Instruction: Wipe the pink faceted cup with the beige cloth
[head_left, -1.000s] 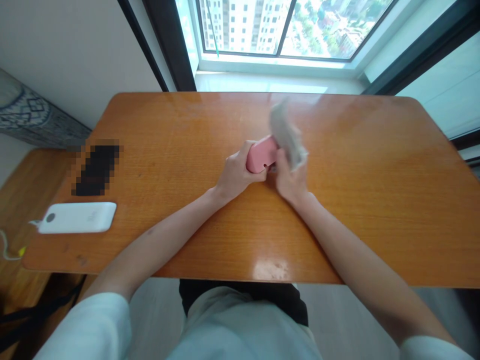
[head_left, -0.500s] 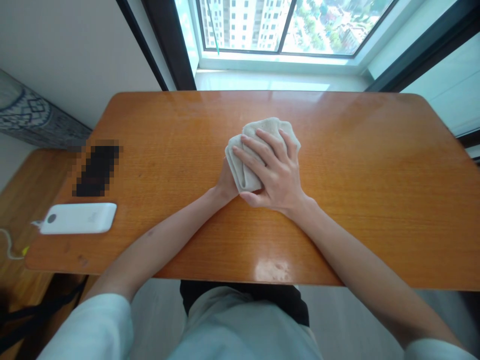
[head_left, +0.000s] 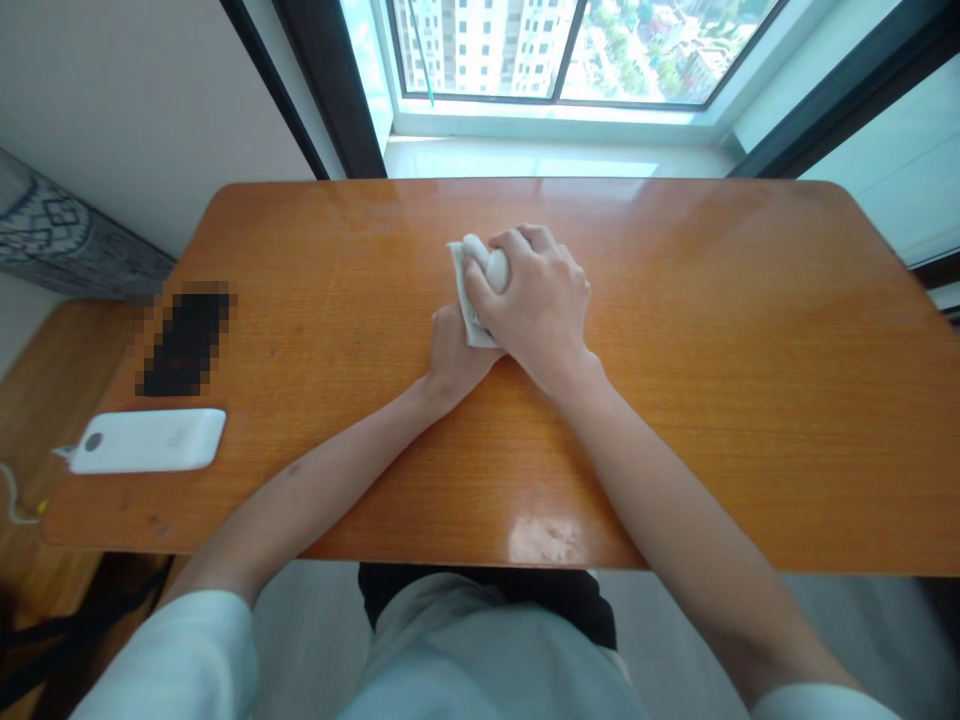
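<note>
At the middle of the orange wooden table (head_left: pixel 712 330), my right hand (head_left: pixel 536 300) is curled over a bunched beige cloth (head_left: pixel 474 290), fingers wrapped round it and pressing down. Only a small part of the cloth shows at the hand's left side. My left hand (head_left: pixel 450 355) lies just below and under the right hand, mostly covered by it, so its fingers do not show. The pink object seen earlier is hidden under the cloth and hands.
A white power bank (head_left: pixel 146 440) with a cable lies near the table's left front corner. Behind it lies a dark, blurred-out flat object (head_left: pixel 186 340). A window sill runs behind the table's far edge.
My right hand brought the cloth down over the pink object, then closed from flat fingers into a curled grip, bunching the cloth and shifting slightly away from me. The pink object went out of sight.
</note>
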